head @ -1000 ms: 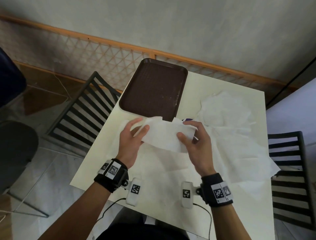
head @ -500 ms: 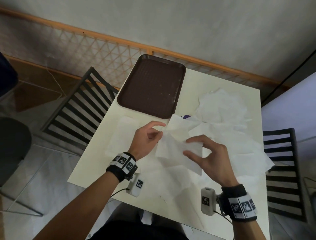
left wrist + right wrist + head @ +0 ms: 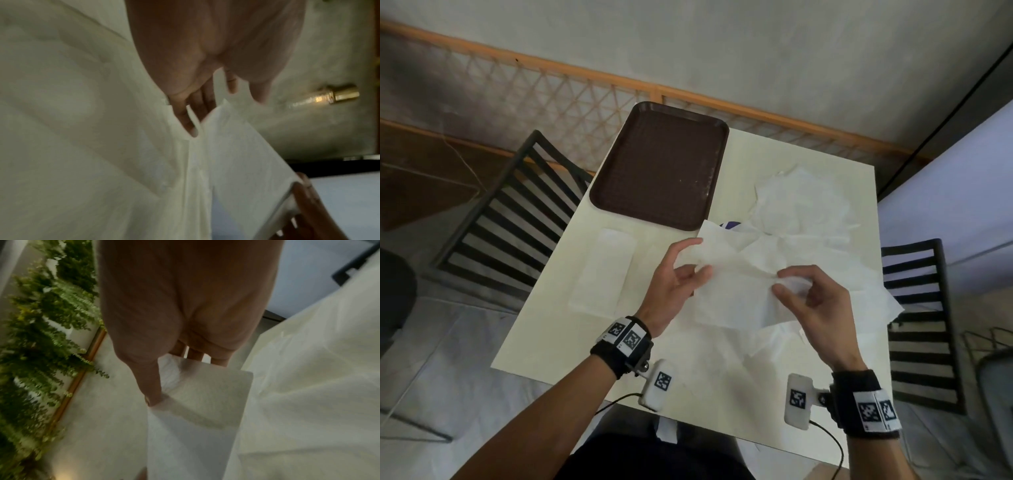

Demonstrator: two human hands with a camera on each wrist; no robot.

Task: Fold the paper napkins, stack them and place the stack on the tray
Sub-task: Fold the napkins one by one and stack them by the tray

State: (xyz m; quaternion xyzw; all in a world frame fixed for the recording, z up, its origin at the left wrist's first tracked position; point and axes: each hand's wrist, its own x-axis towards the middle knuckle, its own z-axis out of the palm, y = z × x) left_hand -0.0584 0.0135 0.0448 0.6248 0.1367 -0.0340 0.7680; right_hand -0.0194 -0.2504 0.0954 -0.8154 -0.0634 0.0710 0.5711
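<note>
I hold a white paper napkin (image 3: 736, 294) above the middle of the table. My left hand (image 3: 681, 274) pinches its left edge, and my right hand (image 3: 796, 286) pinches its right edge between thumb and fingers. The left wrist view shows the napkin (image 3: 242, 162) stretched from my left hand (image 3: 197, 113) toward the other hand. In the right wrist view my thumb presses on the napkin (image 3: 205, 399). A folded napkin (image 3: 602, 274) lies flat on the table to the left. A loose heap of unfolded napkins (image 3: 808, 212) covers the right side. The brown tray (image 3: 664, 164) sits at the far left, with nothing on it.
The cream square table (image 3: 544, 308) has black slatted chairs on its left (image 3: 503, 212) and right (image 3: 921, 325). A lattice railing (image 3: 551, 102) and a wall run behind the table. More napkin sheets (image 3: 722, 359) lie near the front edge.
Both hands drew back from the tray toward me and to the right, the folded napkin was left on the table at the left, and they took up another sheet.
</note>
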